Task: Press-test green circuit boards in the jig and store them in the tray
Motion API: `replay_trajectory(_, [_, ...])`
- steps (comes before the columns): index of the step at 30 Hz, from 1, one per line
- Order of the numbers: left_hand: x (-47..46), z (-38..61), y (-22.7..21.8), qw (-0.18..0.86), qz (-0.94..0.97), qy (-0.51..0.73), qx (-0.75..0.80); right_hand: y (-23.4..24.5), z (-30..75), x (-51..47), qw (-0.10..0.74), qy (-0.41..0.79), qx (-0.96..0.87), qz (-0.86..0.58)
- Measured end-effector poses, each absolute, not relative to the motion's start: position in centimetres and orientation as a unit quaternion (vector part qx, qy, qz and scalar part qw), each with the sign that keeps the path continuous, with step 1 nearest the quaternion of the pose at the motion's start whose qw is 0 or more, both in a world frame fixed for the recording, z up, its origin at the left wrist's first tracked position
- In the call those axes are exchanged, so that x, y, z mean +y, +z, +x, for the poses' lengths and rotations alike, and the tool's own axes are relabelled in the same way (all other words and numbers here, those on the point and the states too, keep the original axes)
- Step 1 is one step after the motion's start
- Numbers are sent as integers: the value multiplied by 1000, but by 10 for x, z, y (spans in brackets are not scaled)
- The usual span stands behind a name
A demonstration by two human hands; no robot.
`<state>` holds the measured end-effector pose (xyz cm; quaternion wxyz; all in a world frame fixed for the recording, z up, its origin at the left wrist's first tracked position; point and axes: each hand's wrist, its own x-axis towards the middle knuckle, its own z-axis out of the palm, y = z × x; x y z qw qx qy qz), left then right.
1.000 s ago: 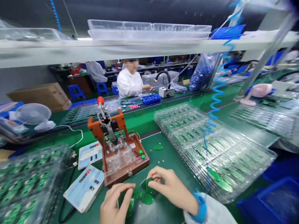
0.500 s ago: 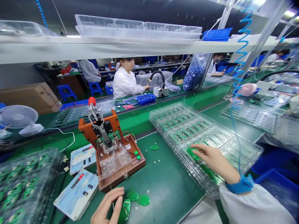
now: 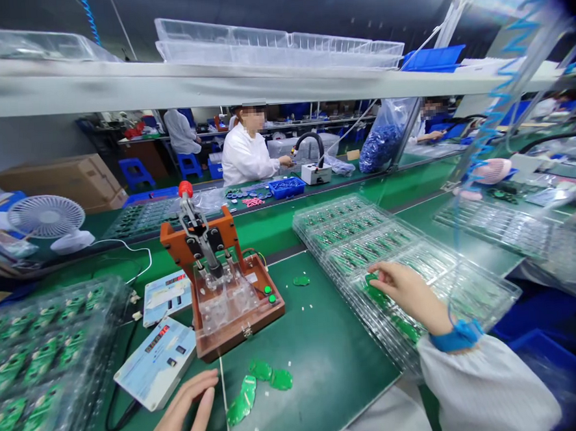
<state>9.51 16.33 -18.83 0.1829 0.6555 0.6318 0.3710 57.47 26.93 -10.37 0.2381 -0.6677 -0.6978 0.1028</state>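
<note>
My right hand (image 3: 412,295) is over the clear plastic tray (image 3: 344,295) at right, thumb and fingers pinched on the edge of a green circuit board (image 3: 370,279). Just below it in the same tray lies another green board (image 3: 406,328). My left hand (image 3: 183,410) hovers low over the green mat, its fingers apart and nothing between them. To its right, a few loose green boards (image 3: 242,401) lie close together on the mat. Beyond the left hand stands a brown test fixture (image 3: 205,347) with a red-knobbed toggle clamp (image 3: 185,190).
Two white meter boxes (image 3: 154,373) with red digits sit left of the fixture. Stacked trays of boards (image 3: 37,354) fill the left side. A single board (image 3: 301,281) lies between fixture and right tray. A shelf (image 3: 261,90) runs overhead; a co-worker (image 3: 248,153) sits opposite.
My left hand has drawn left, away from the loose boards on the mat. My right hand stays at the tray, shifted slightly with the board. The whole view has swung a little.
</note>
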Motion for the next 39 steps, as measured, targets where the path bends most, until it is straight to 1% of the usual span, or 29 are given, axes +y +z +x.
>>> replay_trajectory(6, [159, 92, -183, 172, 654, 378, 633, -89, 558, 250, 283, 55, -676, -678])
replay_trajectory(8, [157, 92, -177, 177, 672, 365, 620, -86, 537, 234, 310, 74, -693, -646])
replay_trajectory(10, [156, 95, -169, 206, 709, 327, 590, -89, 506, 221, 324, 141, -734, -580])
replay_trajectory(11, [156, 97, -165, 232, 728, 297, 572, -95, 490, 217, 314, 190, -762, -534])
replay_trajectory(13, [157, 103, -158, 270, 756, 244, 545, -110, 456, 213, 262, 289, -812, -433])
replay_trajectory(16, [161, 112, -149, 281, 777, 204, 525, -139, 413, 220, 194, 381, -842, -329])
replay_trajectory(20, [166, 121, -138, 270, 809, 165, 496, -161, 382, 244, 169, 396, -860, -275])
replay_trajectory(24, [169, 123, -133, 257, 830, 138, 475, -163, 371, 264, 120, 389, -882, -237])
replay_trajectory(26, [169, 123, -131, 257, 839, 129, 463, -163, 368, 270, 113, 388, -887, -224])
replay_trajectory(31, [168, 125, -130, 273, 841, 135, 446, -163, 363, 275, 133, 402, -880, -215])
replay_trajectory(35, [168, 122, -128, 284, 827, 159, 459, -144, 371, 274, 145, 453, -856, -204])
replay_trajectory(37, [172, 117, -125, 291, 809, 192, 473, -131, 376, 280, 173, 467, -843, -204])
replay_trajectory(39, [183, 110, -120, 273, 785, 243, 500, -123, 378, 292, 229, 424, -844, -236])
